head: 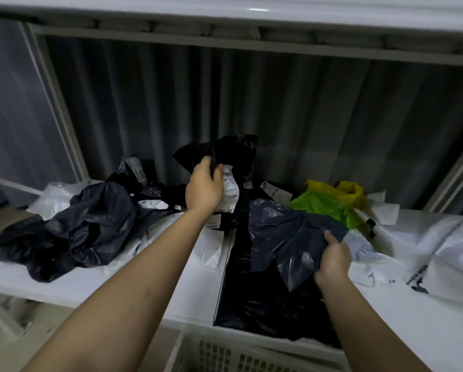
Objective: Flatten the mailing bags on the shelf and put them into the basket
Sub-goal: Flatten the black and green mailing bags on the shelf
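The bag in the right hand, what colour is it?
Dark navy-grey, glossy plastic bag, pinched at its corner by the right hand. Head view shows it.

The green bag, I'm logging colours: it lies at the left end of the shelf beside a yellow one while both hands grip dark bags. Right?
Not quite. In the head view the green bag lies toward the right of the shelf, not the left end. It is beside the yellow bag, and the left hand and right hand do each grip dark bags.
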Demonstrator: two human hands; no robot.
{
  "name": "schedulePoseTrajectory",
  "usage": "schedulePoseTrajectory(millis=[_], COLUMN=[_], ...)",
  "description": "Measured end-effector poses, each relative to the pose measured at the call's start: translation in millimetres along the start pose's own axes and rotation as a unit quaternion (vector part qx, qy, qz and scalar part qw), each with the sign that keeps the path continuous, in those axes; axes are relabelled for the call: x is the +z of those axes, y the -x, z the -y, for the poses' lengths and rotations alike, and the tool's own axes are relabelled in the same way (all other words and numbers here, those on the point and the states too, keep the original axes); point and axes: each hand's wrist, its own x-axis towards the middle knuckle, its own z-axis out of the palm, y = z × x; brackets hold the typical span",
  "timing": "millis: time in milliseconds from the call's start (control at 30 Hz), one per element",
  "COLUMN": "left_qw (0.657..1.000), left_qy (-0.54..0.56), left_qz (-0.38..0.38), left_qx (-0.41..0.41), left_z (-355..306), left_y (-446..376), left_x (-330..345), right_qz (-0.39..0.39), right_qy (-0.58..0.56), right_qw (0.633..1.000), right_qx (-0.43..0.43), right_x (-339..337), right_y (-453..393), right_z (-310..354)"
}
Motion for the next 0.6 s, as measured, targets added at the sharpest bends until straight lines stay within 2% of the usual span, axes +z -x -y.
schedulePoseTrajectory(millis=[167, 233, 300, 367, 467, 600], left_qw=[0.996, 0.986, 0.965, 0.947, 0.938, 0.917], left_qy=[0.058, 0.077, 0.073, 0.052, 0.055, 0.045], left_qz=[0.065, 0.14, 0.246, 0.312, 0.337, 0.39], left_qx=[0.036, 0.054, 0.054, 0.059, 0.053, -0.071], left_z=[-13.1, -21.0, -23.3, -23.5, -22.6, -4.1], left_y=[-28.7, -44.7, -50.9, -42.1, -12.4, 23.6], left_x=[47.9, 71.7, 89.4, 99.8, 99.2, 82.2], right_qz=[-0.024, -0.026, -0.03, -0.027, -0.01, 0.013], right_qy=[0.068, 0.081, 0.082, 0.073, 0.047, -0.029], right_qw=[0.987, 0.982, 0.981, 0.981, 0.987, 0.997], right_qx=[-0.144, -0.168, -0.175, -0.179, -0.157, -0.067], right_x=[4.2, 4.9, 5.2, 3.1, -2.0, -6.9], right_y=[-2.1, -12.5, -20.7, -26.1, -26.3, -16.7], right_z=[50.3, 68.0, 77.3, 80.8, 71.1, 55.0])
